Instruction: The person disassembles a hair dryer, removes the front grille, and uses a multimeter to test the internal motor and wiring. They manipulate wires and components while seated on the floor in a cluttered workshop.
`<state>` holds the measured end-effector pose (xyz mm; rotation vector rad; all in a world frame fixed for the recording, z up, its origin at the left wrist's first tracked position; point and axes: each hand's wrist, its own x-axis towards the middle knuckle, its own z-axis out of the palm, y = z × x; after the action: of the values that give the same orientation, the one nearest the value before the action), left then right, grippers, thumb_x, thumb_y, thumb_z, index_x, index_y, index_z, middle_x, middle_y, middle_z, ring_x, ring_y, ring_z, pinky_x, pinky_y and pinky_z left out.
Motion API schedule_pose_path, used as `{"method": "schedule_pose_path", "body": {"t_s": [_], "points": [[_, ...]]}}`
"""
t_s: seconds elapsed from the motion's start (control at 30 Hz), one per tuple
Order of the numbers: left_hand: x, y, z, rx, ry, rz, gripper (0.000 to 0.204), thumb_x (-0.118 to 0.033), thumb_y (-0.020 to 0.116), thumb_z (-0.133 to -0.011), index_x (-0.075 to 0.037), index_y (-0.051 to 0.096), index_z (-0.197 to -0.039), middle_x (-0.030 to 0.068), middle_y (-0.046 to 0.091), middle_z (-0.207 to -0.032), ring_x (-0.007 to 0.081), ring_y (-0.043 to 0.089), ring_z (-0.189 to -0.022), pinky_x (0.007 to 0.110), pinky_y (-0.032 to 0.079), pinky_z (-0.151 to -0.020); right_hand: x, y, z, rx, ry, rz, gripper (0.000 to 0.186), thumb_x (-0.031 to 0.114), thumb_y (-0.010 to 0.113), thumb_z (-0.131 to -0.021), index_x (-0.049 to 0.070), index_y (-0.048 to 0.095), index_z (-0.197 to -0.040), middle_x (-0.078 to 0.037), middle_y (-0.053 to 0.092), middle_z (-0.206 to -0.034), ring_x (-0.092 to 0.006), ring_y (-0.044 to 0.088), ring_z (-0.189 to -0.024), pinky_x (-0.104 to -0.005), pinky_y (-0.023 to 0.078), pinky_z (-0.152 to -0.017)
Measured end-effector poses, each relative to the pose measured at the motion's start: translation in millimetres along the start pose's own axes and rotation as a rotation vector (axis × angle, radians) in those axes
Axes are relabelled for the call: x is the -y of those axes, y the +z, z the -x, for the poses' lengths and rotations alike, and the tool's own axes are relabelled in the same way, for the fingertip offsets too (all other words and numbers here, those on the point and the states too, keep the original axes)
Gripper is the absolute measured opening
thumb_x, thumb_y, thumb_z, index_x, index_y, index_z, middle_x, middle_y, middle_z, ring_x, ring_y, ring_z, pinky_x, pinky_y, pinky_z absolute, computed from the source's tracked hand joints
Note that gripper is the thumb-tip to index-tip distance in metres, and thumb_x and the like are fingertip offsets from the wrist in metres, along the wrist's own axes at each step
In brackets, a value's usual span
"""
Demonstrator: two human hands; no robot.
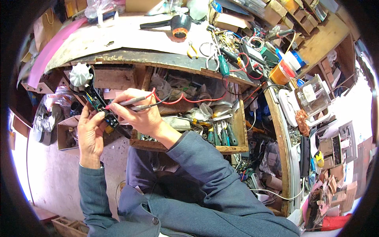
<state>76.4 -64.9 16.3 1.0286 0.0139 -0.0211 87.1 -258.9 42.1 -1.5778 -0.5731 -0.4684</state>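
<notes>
My left hand [90, 128] is closed round the black handle of an opened hair dryer [90, 94]. A white fan [81, 75] sits at its upper end, and coloured wires show inside the casing. In my right hand [143, 118] are two test probes [133, 101], pinched together like chopsticks. Their tips reach into the open handle beside my left thumb; exact contact is too small to make out. A red lead [183, 97] curls from one probe to the right, towards the bench. On the bench lies a black casing half [181, 27] with an orange ring.
Below the bench edge, an open wooden drawer [243, 130] holds screwdrivers [224, 136] and plastic bags. Pliers [192, 50], scissors [212, 59] and a green-handled screwdriver [224, 66] lie on the bench by tangled wires. A cardboard box [68, 136] stands at left.
</notes>
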Motion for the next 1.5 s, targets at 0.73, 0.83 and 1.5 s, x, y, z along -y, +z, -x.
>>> {"method": "schedule_pose_path", "body": {"t_s": [0.73, 0.83, 1.5], "points": [[-11.3, 8.0, 12.1, -0.038, -0.055, 0.021, 0.05, 0.004, 0.067, -0.089, -0.006, 0.059, -0.137, 0.004, 0.072, -0.104, 0.0139, 0.07, -0.095, 0.03, 0.056, -0.084, 4.5, 5.9, 4.8, 0.083, 0.113, -0.069, 0.008, 0.003, 0.076, -0.092, -0.003, 0.071, -0.096, -0.008, 0.074, -0.081, -0.0106, 0.07, -0.067, -0.024, 0.055, -0.058], [-3.6, 2.8, 7.7, -0.042, -0.041, 0.023, 0.048, 0.004, 0.067, -0.089, -0.004, 0.059, -0.136, 0.0049, 0.072, -0.104, 0.0149, 0.07, -0.095, 0.031, 0.058, -0.087, 3.9, 3.7, 4.2, 0.098, 0.101, -0.051, 0.009, 0.003, 0.075, -0.093, -0.004, 0.071, -0.096, -0.009, 0.074, -0.082, -0.011, 0.07, -0.067, -0.0245, 0.056, -0.058], [0.6, -3.5, 7.1, -0.048, -0.11, 0.072, 0.059, 0.006, 0.066, -0.089, -0.007, 0.053, -0.144, 0.0078, 0.072, -0.105, 0.0163, 0.071, -0.09, 0.031, 0.058, -0.08, 8.5, 8.8, 5.1, 0.11, 0.157, -0.139, 0.009, 0.005, 0.074, -0.095, -0.003, 0.07, -0.098, -0.01, 0.073, -0.076, -0.011, 0.069, -0.064, -0.0249, 0.055, -0.054]]}}
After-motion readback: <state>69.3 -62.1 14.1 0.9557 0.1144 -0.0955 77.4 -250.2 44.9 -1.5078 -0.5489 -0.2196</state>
